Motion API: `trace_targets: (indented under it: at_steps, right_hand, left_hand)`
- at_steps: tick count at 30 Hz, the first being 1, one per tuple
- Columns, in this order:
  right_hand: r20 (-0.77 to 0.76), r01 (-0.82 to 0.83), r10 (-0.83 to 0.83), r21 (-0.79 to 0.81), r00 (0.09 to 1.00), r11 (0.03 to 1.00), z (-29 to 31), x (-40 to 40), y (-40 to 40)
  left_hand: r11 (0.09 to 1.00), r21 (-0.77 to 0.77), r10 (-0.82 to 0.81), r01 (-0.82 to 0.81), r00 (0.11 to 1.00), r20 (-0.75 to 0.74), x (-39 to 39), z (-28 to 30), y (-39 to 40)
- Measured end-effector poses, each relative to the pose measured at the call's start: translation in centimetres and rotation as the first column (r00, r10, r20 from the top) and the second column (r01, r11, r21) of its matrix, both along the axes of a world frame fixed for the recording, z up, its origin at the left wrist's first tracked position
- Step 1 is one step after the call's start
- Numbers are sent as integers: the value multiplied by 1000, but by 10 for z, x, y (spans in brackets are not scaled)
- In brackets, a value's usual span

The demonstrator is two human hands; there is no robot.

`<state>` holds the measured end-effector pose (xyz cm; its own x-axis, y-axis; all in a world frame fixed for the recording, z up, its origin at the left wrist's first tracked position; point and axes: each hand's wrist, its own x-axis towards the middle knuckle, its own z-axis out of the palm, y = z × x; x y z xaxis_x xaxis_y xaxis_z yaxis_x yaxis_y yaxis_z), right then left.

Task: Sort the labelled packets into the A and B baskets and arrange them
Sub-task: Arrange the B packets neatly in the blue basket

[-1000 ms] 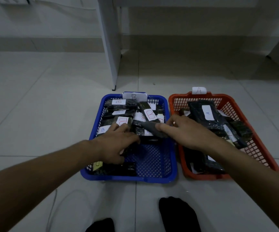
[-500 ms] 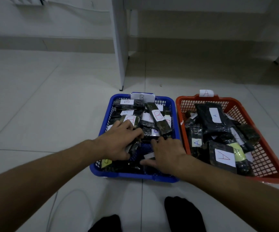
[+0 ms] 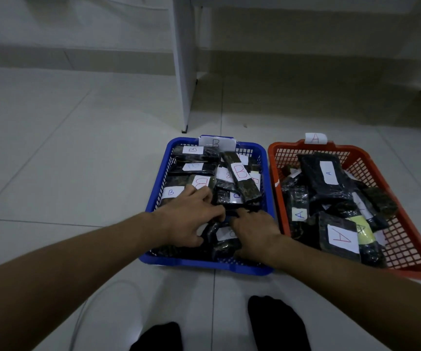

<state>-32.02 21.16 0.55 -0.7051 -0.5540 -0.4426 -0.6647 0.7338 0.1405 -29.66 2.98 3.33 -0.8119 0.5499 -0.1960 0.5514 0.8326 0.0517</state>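
On a pale tiled floor (image 3: 77, 153) before a white furniture leg (image 3: 182, 72), the blue basket (image 3: 158, 183) and orange basket (image 3: 406, 188) are sitting side by side, while both hands, left hand (image 3: 189, 221) and right hand (image 3: 253, 230), are reaching into the blue one, fingers curling around dark packets (image 3: 223, 236) at its near end.

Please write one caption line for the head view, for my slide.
Both hands, left hand and right hand, arrange packets in the blue B basket beside the red A basket.

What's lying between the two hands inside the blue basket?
In the head view, a dark packet with a white label lies between the left hand and right hand, near the blue basket front wall.
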Motion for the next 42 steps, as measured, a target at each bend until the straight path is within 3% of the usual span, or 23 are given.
trace_targets:
  at_steps: [2,9,15,20,29,34,37,42]
  right_hand:
    - [-24,21,-21,-29,999,999,-3,1,0]
    - [125,10,17,-210,992,978,-5,-9,6]
    - [52,12,-1,-197,999,980,-7,-9,-1]
    - [-26,-25,21,-164,999,986,-7,-7,-1]
    - [32,45,-35,-374,999,926,-5,-7,4]
    - [-46,26,-41,-281,998,959,1,-2,-3]
    - [6,106,-107,-227,994,968,-6,3,-7]
    - [-3,122,-129,-315,992,941,-11,5,-4]
  left_hand:
    - [1000,-12,-27,27,1000,-12,1,2,4]
    - [998,-24,-57,57,998,-4,-2,1,6]
    - [998,47,35,-36,999,21,-1,0,-7]
    - [999,19,44,-45,999,24,1,4,-2]
    - [999,46,23,-23,1000,-2,3,5,-14]
    - [999,39,13,-12,1000,-19,6,3,-18]
    - [1000,3,10,-10,1000,-8,5,4,-15]
    - [1000,-2,21,-21,1000,0,4,5,-12]
